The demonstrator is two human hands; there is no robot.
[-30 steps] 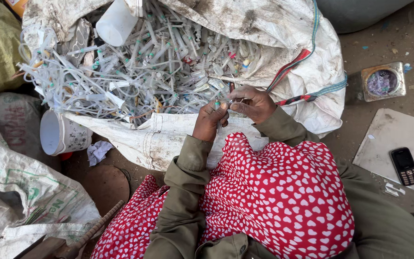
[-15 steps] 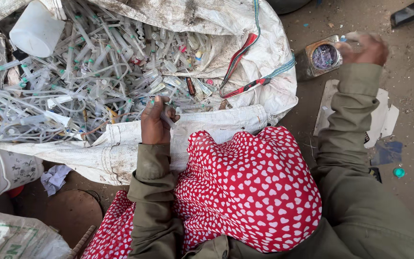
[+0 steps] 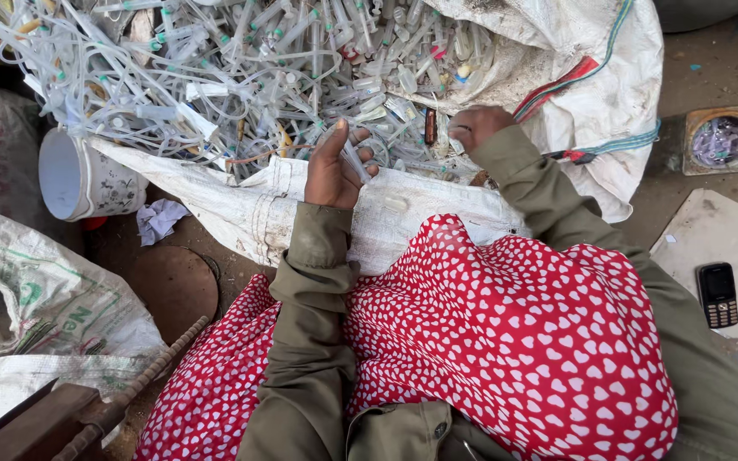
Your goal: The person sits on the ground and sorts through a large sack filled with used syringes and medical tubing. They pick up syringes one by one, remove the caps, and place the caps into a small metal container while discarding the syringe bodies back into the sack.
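Observation:
A big white woven sack lies open in front of me, heaped with clear plastic syringes and thin tubing. My left hand rests at the sack's near edge and grips a clear syringe between thumb and fingers. My right hand is in the heap a little to the right, fingers curled among the syringes; what it holds is hidden. Both sleeves are olive green, and a red cloth with white hearts covers my lap.
A white plastic bucket lies on its side at the left. A small square metal tin holding purplish bits stands on the ground at the right. A dark mobile phone lies on a pale board. Printed sacks pile at the left.
My right hand has come back from the metal tin at the right into the syringe heap. My left hand stays at the sack's edge, holding a syringe.

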